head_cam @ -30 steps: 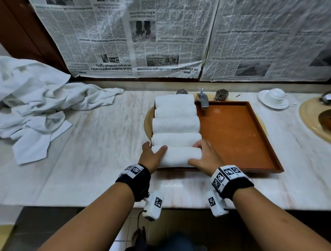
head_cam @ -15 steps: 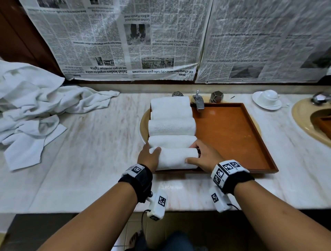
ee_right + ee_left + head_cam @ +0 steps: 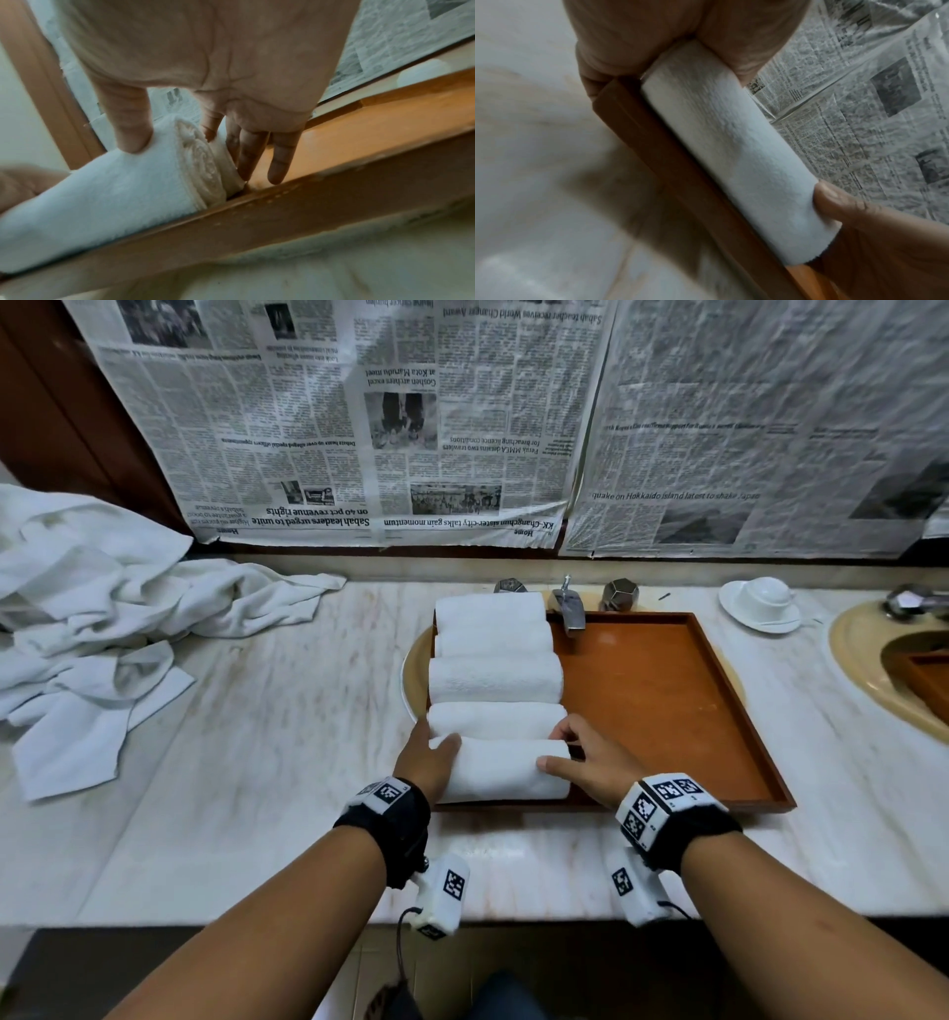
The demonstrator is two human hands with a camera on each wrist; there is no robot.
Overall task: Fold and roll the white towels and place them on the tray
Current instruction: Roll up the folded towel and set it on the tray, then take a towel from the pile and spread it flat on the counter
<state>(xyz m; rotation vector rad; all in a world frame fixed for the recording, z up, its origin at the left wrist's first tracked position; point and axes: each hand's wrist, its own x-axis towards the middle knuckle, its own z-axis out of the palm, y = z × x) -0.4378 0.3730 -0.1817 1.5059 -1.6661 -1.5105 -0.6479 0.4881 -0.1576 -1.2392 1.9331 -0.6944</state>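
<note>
A brown wooden tray [image 3: 667,711] lies on the marble counter over a basin. Several rolled white towels sit in a column along its left side. The nearest rolled towel [image 3: 500,770] lies in the front left corner against the front rim [image 3: 670,154]. My left hand [image 3: 431,755] wraps its left end, thumb on top. My right hand [image 3: 577,755] holds the right end. Its thumb [image 3: 131,125] presses on top, and the other fingers reach down past the spiral end [image 3: 203,160] to the tray floor.
A heap of unfolded white towels [image 3: 87,618] covers the counter's left end. A metal faucet [image 3: 567,608] overhangs the tray's back rim. A white cup and saucer [image 3: 760,603] and a second basin [image 3: 893,670] are at the right. Newspaper [image 3: 359,428] covers the wall.
Both hands stay on the nearest roll in the tray's front left corner. The right hand's fingers have drawn in closer around its end. The head view has shifted slightly.
</note>
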